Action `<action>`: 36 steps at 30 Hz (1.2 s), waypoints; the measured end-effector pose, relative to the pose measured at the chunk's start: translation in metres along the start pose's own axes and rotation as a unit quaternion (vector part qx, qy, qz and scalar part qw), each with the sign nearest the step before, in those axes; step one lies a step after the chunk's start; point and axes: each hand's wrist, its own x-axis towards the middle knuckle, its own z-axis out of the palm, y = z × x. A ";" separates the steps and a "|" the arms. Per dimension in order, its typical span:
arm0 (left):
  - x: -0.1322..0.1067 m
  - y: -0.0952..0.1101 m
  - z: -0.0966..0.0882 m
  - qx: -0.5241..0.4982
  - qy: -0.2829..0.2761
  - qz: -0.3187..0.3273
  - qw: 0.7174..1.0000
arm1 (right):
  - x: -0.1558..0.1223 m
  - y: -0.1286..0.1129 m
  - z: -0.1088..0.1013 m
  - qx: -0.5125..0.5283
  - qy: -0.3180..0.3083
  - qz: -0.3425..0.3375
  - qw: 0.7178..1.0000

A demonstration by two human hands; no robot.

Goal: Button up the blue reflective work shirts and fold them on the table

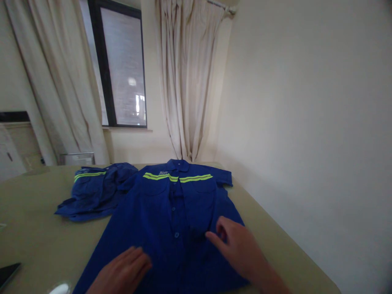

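Observation:
A blue short-sleeved work shirt lies front up on the table, collar at the far end. Yellow-green reflective strips cross its chest. Its front placket is partly parted, and buttons show down the middle. Over the shirt's lower left is my left hand, slightly blurred, its fingers loosely stretched side by side and nothing visible in them. My right hand is above the lower right part, thumb and curled fingers apart, holding nothing visible. Whether either hand touches the cloth is unclear.
A second blue garment with a reflective strip lies bunched to the left, against the shirt's sleeve. A dark flat object is at the table's near left. A wall runs along the right side; curtains hang behind the table.

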 end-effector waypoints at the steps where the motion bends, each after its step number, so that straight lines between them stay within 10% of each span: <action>1: 0.028 0.018 0.003 -0.022 -0.034 -0.021 0.999 | 0.016 -0.021 0.014 -0.011 -0.013 0.004 1.000; 6: 0.122 0.044 0.024 -0.070 -0.132 -0.135 0.980 | 0.071 -0.059 0.071 -0.067 -0.105 0.006 0.992; 11: 0.122 0.019 0.038 -0.172 -0.147 -0.145 0.963 | 0.079 -0.027 0.082 0.121 -0.105 0.002 0.987; 17: 0.108 0.031 0.042 -0.191 -0.083 -0.149 0.967 | 0.087 -0.012 0.089 0.550 -0.144 0.060 0.820; 22: 0.109 0.048 0.036 -0.337 -0.042 -0.130 0.932 | 0.087 -0.014 0.092 0.624 -0.159 0.051 0.763; 30: 0.109 0.059 0.044 -0.378 -0.056 -0.171 0.908 | 0.084 -0.017 0.089 0.572 -0.138 0.040 0.808; 36: 0.105 0.062 0.043 -0.359 -0.077 -0.124 0.922 | 0.078 -0.022 0.087 0.236 -0.022 -0.020 0.971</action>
